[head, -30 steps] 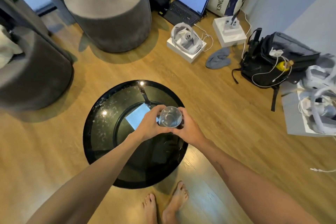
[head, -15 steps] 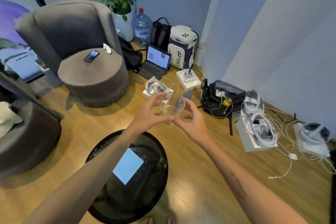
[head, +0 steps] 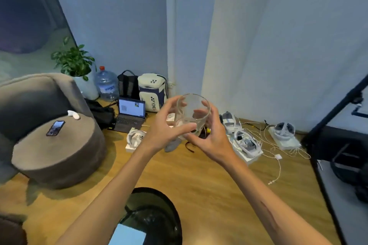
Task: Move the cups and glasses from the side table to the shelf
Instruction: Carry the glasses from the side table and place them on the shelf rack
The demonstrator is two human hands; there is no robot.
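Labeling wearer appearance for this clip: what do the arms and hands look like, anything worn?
Both forearms bare, no sleeves in view. Left hand and right hand without gloves, rings or a watch showing. A long dark streak runs along the right forearm.

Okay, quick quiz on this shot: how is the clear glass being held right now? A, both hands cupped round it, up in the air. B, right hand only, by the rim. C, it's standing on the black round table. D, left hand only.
A: the left hand and the right hand both curl round the clear glass, which is held above the floor, away from the black round table below.
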